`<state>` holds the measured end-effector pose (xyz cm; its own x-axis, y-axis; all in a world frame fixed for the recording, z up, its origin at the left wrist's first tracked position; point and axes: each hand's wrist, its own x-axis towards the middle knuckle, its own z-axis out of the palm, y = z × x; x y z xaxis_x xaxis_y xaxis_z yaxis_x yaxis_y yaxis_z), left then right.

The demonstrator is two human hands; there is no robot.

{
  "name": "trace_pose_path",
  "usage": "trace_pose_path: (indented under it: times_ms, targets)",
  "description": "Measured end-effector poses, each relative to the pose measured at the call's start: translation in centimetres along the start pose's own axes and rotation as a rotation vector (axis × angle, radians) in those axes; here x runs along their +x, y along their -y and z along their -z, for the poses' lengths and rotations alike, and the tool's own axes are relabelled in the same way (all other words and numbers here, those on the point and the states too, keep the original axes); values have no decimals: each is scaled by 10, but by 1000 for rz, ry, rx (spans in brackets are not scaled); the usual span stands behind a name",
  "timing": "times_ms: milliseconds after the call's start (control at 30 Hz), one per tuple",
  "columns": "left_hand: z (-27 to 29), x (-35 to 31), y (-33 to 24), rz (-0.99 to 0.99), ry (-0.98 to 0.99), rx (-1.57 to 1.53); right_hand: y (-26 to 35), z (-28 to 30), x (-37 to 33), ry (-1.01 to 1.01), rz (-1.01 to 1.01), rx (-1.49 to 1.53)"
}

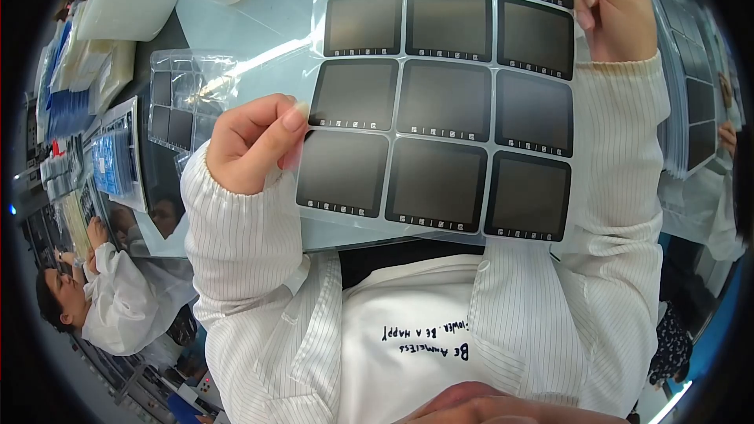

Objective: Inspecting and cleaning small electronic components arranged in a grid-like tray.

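A clear sheet of square screen panels (444, 86) is held up before the person, its panels set in rows of three. The left hand (255, 145) pinches the sheet's left edge, beside the lowest two rows; the right hand (616, 8) grips its upper right corner. Behind the sheet lies the desk (228, 27). On the desk, left of the left hand, a smaller sheet of panels (181, 102) lies flat. Further left, along the desk's left edge, stand stacked trays (118, 161). A co-worker (110, 290) sits at the lower left. Another stack of panel sheets (695, 110) lies right of the right forearm.
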<state>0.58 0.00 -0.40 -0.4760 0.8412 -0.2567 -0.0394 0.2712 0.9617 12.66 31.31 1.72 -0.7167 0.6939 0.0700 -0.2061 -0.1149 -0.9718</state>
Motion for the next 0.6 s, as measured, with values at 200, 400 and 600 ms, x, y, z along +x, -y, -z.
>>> trace_pose_path:
  times_ms: [200, 400, 600]
  targets:
    - [2, 0, 0, 79, 53, 59, -5, -1, 2, -35, -78, -64]
    - [-1, -1, -3, 106, 88, 126, -4, 0, 1, -29, -67, -84]
    - [-3, 2, -4, 108, 125, 142, -4, 0, 1, -25, -70, -81]
